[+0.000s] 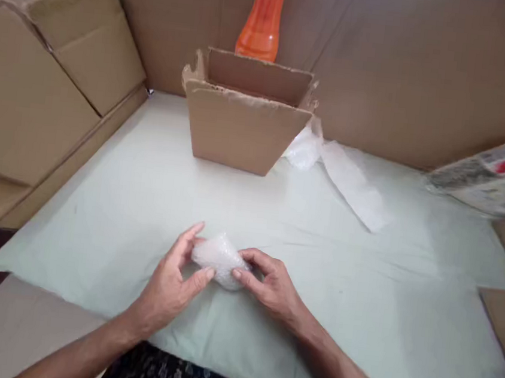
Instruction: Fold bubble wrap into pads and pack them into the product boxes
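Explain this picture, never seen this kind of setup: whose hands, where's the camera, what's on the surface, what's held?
No machine here: these are a person's bare hands. The one camera sits on that person's head, looking forward and down.

The left hand and right hand hold a small bundle of bubble wrap between them; I can't tell what is inside.

Beneath is a pale green cloth. Farther back stands an open cardboard box, with an orange bottle showing behind it. To the box's right lies a whitish strip of wrapping.
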Demonstrator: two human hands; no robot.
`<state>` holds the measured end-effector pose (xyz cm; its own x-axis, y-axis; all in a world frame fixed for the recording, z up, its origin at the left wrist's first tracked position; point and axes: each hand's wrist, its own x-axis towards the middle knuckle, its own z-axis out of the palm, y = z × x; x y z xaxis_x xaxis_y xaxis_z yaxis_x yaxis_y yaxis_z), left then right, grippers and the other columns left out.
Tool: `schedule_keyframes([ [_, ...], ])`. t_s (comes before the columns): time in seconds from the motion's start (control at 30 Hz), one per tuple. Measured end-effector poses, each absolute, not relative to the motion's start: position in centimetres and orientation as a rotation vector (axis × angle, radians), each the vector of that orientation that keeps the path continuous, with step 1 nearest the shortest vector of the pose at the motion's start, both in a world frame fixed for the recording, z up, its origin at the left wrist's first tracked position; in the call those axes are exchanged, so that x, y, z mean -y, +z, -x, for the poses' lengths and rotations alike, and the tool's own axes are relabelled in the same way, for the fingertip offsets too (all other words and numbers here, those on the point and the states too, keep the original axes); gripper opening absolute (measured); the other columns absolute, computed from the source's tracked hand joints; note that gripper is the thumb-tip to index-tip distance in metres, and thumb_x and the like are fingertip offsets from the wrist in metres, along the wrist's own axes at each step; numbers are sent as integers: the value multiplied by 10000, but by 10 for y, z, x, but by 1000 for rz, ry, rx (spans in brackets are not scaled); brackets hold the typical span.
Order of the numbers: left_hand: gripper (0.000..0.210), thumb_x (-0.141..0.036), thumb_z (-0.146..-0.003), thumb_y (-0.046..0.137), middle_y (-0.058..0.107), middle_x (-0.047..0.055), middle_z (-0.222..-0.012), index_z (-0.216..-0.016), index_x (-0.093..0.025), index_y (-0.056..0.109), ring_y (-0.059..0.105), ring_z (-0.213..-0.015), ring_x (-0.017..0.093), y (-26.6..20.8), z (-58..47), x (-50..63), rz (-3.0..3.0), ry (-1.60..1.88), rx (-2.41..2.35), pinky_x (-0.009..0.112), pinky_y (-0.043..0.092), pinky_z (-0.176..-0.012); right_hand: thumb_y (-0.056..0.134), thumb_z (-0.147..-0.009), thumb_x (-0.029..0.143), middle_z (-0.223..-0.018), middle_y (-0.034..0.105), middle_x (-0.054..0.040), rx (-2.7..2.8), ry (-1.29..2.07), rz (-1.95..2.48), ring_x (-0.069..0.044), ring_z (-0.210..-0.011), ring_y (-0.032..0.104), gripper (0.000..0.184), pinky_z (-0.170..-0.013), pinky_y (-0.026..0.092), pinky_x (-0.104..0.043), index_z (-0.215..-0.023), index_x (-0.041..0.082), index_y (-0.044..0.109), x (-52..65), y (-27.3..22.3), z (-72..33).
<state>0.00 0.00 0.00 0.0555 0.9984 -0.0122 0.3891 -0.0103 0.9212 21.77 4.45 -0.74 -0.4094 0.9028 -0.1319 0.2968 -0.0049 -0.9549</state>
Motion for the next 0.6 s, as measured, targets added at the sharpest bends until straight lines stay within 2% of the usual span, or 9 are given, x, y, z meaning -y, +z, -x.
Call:
schedule_keyframes([
  [0.1,613,-319,-942,657,620,114,-1401,-1504,-264,419,639,-1210,257,42,13,-58,-1955,1267,-1566,432,533,-1029,643,-892,396,-876,734,-20,1660,1275,1355,-151,-755,636,230,-687,466,-251,-972,197,728,-51,-13,-230],
  [0.17,605,-248,-914,658,587,111,-1449,-1482,-255,450,535,-1358,290,69,14,-106,-2295,1399,-1545,491,431,-1152,635,-900,404,-874,727,-23,1634,1249,1384,-151,-742,623,239,-678,463,-257,-981,197,724,-53,-16,-234],
  [0.23,580,-198,-893,633,566,97,-1478,-1450,-250,483,428,-1458,302,89,9,-158,-2512,1392,-1525,520,334,-1222,643,-898,415,-866,717,-23,1628,1273,1381,-150,-732,609,246,-677,459,-261,-982,196,720,-54,-18,-235],
  [0.27,559,-180,-884,621,585,88,-1455,-1426,-254,508,428,-1456,302,96,5,-182,-2576,1339,-1534,529,309,-1234,645,-897,420,-856,710,-22,1627,1293,1372,-148,-725,600,250,-677,456,-262,-980,195,717,-55,-19,-235],
  [0.37,410,-107,-869,531,708,80,-1199,-1249,-221,632,600,-1248,287,102,-5,-229,-2694,1175,-1544,555,332,-1197,650,-899,444,-832,691,-19,1609,1364,1317,-144,-723,576,269,-686,444,-263,-964,192,715,-57,-23,-237],
  [0.47,274,-75,-865,486,725,58,-932,-1016,-180,689,681,-977,245,99,-7,-225,-2826,1108,-1533,562,390,-1143,671,-890,494,-815,677,-18,1514,1505,1236,-143,-736,570,314,-692,440,-262,-932,185,706,-60,-23,-244],
  [0.6,236,-59,-904,476,715,41,-858,-965,-168,677,674,-835,204,101,1,-158,-3015,1127,-1449,578,414,-1136,725,-862,511,-837,698,-30,1574,1806,1052,-147,-754,613,339,-686,455,-255,-923,178,717,-62,6,-264],
])
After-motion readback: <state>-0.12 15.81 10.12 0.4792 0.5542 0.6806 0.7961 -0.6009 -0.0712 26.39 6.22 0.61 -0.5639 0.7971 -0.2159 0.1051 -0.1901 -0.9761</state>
